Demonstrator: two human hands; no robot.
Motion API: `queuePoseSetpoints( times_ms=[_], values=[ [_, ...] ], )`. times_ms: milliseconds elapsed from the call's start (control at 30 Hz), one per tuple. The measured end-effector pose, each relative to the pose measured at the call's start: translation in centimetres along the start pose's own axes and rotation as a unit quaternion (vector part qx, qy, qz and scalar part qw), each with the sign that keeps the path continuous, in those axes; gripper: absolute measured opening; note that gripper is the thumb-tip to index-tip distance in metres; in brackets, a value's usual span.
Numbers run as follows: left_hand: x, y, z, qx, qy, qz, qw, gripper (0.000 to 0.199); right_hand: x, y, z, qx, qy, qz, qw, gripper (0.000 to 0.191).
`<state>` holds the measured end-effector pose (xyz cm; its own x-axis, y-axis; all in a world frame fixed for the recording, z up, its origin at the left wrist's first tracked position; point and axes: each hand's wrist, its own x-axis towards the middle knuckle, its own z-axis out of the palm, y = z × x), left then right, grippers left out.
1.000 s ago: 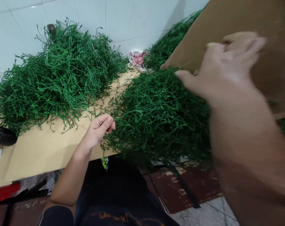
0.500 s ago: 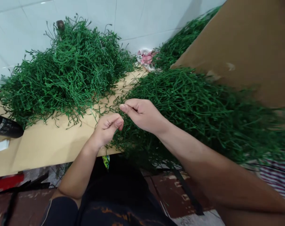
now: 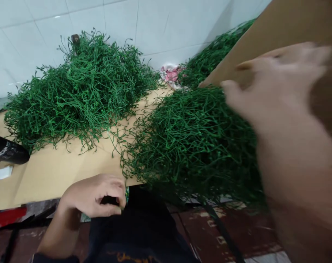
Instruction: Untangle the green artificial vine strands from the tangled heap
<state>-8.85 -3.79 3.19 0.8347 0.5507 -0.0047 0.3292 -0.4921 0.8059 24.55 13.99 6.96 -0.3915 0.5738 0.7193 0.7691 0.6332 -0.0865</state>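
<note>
Thin green plastic-looking stems lie in a large heap (image 3: 83,87) at the left and in a second heap (image 3: 193,135) at the centre right. My left hand (image 3: 100,195) is over the front edge of the cardboard sheet (image 3: 56,171), its fingers curled with a gap between thumb and fingertips; nothing shows in it. Blurred by motion, my right hand (image 3: 278,80) is raised at the upper right with its fingers spread, in front of an upright cardboard panel (image 3: 300,25). I see nothing held in it.
A black bottle (image 3: 8,149) lies at the left edge beside a small white piece (image 3: 4,172). More green stems (image 3: 218,51) sit behind the panel, near a pink and white cloth (image 3: 171,74). The tiled wall (image 3: 166,22) bounds the back.
My right hand has moved from the centre to the upper right and opened its fingers. My left hand has come down and left, toward my lap, and its curl has loosened.
</note>
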Motion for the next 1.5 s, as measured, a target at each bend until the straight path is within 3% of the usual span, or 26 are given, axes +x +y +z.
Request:
queuePoseSetpoints(
  times_ms=[33, 67, 133, 233, 367, 467, 533, 633, 667, 733, 900, 967, 1033, 1133, 1167, 1367, 1500],
  values=[
    [-0.3, -0.1, 0.5, 0.023, -0.006, -0.026, 0.999, 0.017, 0.3, -1.8, 1.2, -0.060, 0.006, 0.084, 0.995, 0.033],
    [-0.5, -0.2, 1.0, 0.038, -0.009, -0.050, 0.998, 0.018, 0.7, -4.0, 2.6, -0.046, -0.075, 0.092, 0.992, 0.029],
    [-1.1, -0.4, 1.7, 0.049, -0.016, -0.097, 0.994, 0.027, 1.5, -9.0, 5.8, 0.075, -0.209, 0.024, 0.975, 0.026],
    [-2.4, -0.2, 2.1, 0.077, -0.010, -0.174, 0.982, 0.033, 2.8, -15.3, 10.6, 0.147, -0.295, 0.007, 0.944, 0.032],
    [-4.2, 0.6, 2.0, 0.092, 0.061, -0.252, 0.962, 0.021, 4.2, -18.9, 15.6, 0.117, -0.277, 0.020, 0.953, 0.044],
    [-4.4, 0.2, 1.5, 0.019, 0.173, -0.246, 0.953, 0.019, 4.4, -19.2, 17.6, 0.132, -0.265, 0.052, 0.954, 0.031],
    [-3.6, -1.0, 0.9, -0.046, 0.304, -0.233, 0.922, 0.020, 4.1, -19.1, 17.6, 0.158, -0.263, 0.044, 0.951, 0.019],
    [-0.9, -3.7, -0.5, -0.144, 0.516, -0.207, 0.819, 0.029, 2.8, -19.0, 16.0, 0.192, -0.251, 0.001, 0.949, 0.017],
    [0.2, -4.6, -1.0, -0.172, 0.558, -0.195, 0.788, 0.032, 2.3, -19.0, 15.2, 0.202, -0.248, -0.007, 0.947, 0.017],
    [2.3, -6.1, -1.8, -0.215, 0.596, -0.171, 0.755, 0.034, 1.2, -19.0, 13.4, 0.222, -0.253, -0.017, 0.941, 0.018],
    [5.6, -7.3, -2.3, -0.288, 0.618, -0.141, 0.718, 0.021, -0.8, -18.7, 9.8, 0.234, -0.283, -0.044, 0.929, 0.017],
    [5.7, -7.4, -2.0, -0.305, 0.606, -0.142, 0.721, 0.017, -0.8, -18.1, 8.8, 0.248, -0.316, -0.059, 0.914, 0.016],
    [5.6, -7.3, -1.6, -0.305, 0.592, -0.145, 0.732, 0.012, -0.5, -17.2, 8.3, 0.267, -0.296, -0.035, 0.916, 0.017],
    [5.5, -7.1, -0.9, -0.296, 0.576, -0.151, 0.747, 0.013, 0.3, -16.0, 8.9, 0.297, -0.197, 0.057, 0.932, 0.022],
    [5.7, -6.9, -0.7, -0.298, 0.570, -0.153, 0.750, 0.015, 0.6, -15.7, 9.4, 0.307, -0.191, 0.078, 0.929, 0.024],
    [6.3, -6.7, 0.4, -0.339, 0.552, -0.158, 0.745, 0.024, 0.9, -16.5, 11.6, 0.340, -0.342, 0.083, 0.872, 0.024],
    [6.1, -6.7, 1.1, -0.377, 0.531, -0.120, 0.749, 0.026, 1.0, -16.5, 11.2, 0.241, -0.305, 0.102, 0.916, 0.031]
  ],
)
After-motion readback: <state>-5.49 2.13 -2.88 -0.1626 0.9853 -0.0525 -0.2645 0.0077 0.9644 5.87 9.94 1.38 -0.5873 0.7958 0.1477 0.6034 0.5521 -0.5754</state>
